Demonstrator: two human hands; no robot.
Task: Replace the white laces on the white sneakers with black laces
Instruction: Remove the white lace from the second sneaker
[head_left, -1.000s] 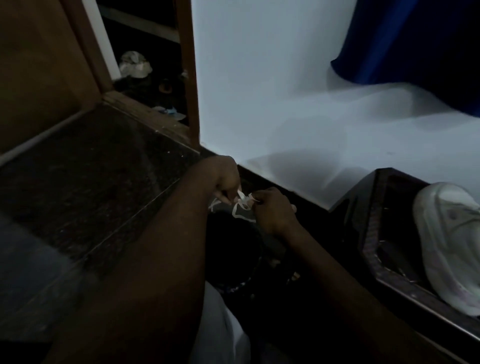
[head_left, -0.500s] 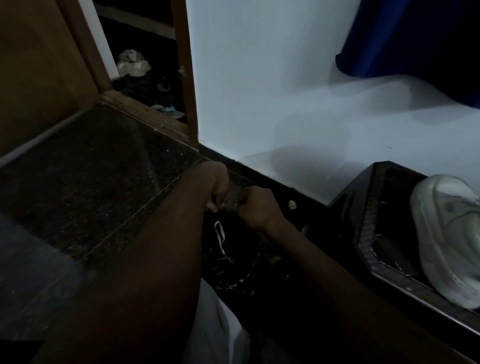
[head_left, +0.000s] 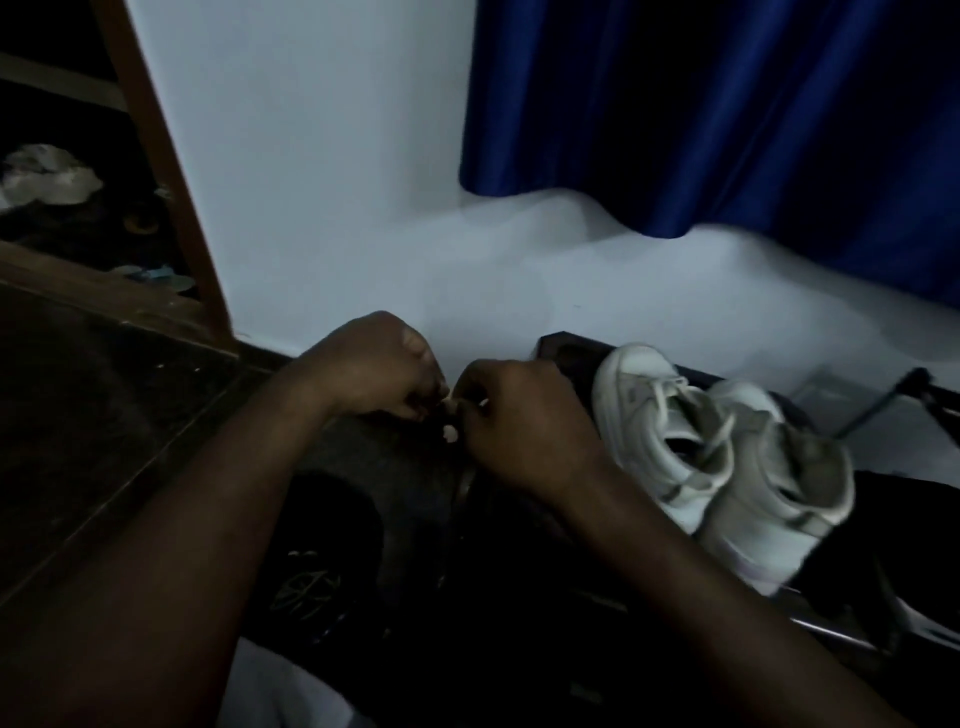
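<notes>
Both forearms reach forward over a dark lap area where the dim light hides all detail. The left hand (head_left: 379, 366) and the right hand (head_left: 519, 421) meet knuckle to knuckle, fingers curled. Their fingertips pinch a small pale bundle between them, judged to be a removed white lace (head_left: 450, 432). Only small bits of it show; the rest is hidden inside the grips.

Step in hand, as judged: gather the white lace and set it aside.
1. Keep one hand as the anchor and wind or fold with the other, so that the loops do not spring apart.
2. Keep the bundle tight and compact, as a loose tail can snag.
3. Place it well apart from the working area, where it cannot be mixed with the replacement laces.

No black lace can be made out in the dark.

Just beyond the right hand, the pair of white sneakers (head_left: 779, 499) stands side by side, touching, on a dark stand (head_left: 561, 348). The left shoe (head_left: 639, 415) has white lacing across its tongue, so at least that shoe needs unlacing. The lacing of the other cannot be told.

Behind them are a pale wall (head_left: 322, 182) and a blue curtain (head_left: 727, 114).
</notes>
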